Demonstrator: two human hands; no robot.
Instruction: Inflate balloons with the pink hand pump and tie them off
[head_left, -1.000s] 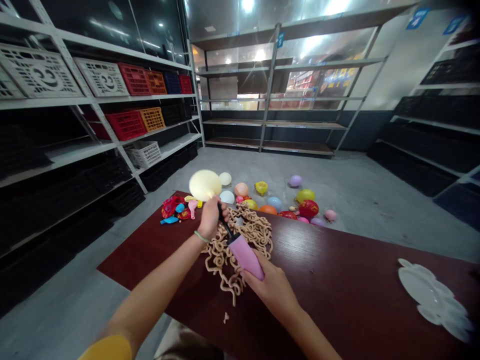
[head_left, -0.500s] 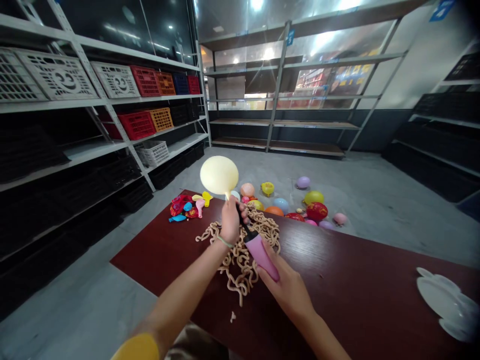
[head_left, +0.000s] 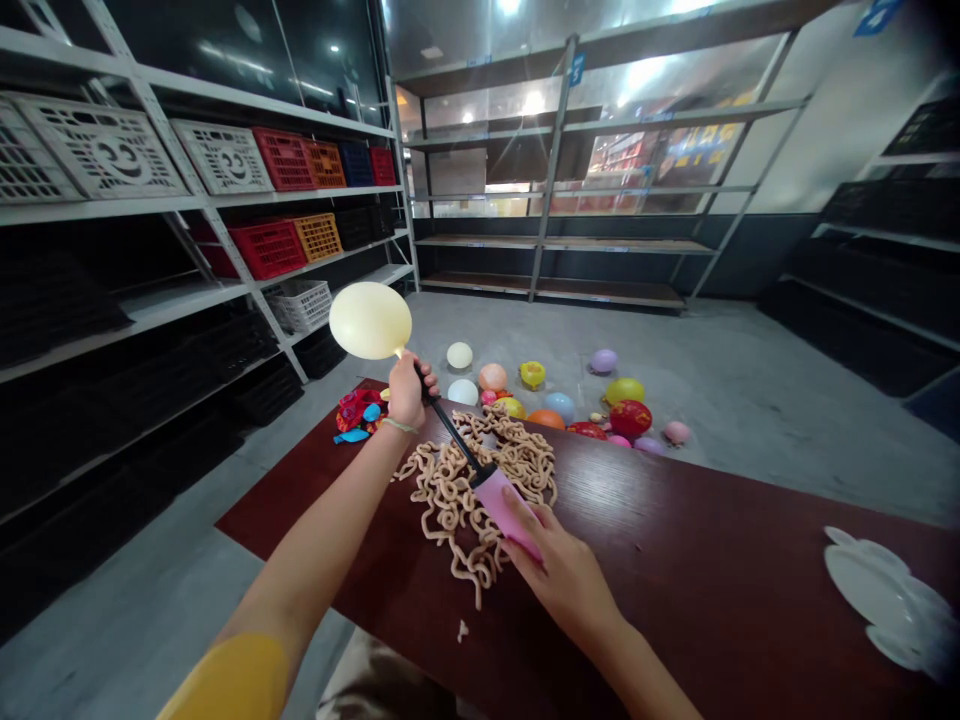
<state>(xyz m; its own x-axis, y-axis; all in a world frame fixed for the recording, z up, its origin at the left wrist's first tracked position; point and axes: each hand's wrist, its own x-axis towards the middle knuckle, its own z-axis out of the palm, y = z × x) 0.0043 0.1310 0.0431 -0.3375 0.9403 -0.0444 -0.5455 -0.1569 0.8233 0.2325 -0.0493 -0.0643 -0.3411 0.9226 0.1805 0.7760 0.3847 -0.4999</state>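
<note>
A pale yellow balloon [head_left: 370,320], partly inflated, sits at the nozzle end of a pink and black hand pump [head_left: 508,512]. My left hand [head_left: 409,393] is closed around the balloon's neck and the pump's black top end. The pump's black rod [head_left: 459,440] is drawn out between my hands. My right hand [head_left: 561,565] grips the pink barrel. Below the pump, a heap of beige, rope-like curled pieces [head_left: 450,480] lies on the dark red table [head_left: 675,560]. Uninflated balloons [head_left: 360,412] in red, blue and other colours lie near the table's left corner.
Several inflated balloons [head_left: 628,418] lie on the grey floor [head_left: 735,370] beyond the table. White plates [head_left: 874,585] stand at the table's right. Shelving with crates [head_left: 281,160] lines the left, and a metal rack [head_left: 555,200] stands at the back.
My left hand has moved left and up with the balloon, drawing the pump's rod further out of the barrel. My right hand has shifted slightly left. A pale balloon on the floor has come into sight.
</note>
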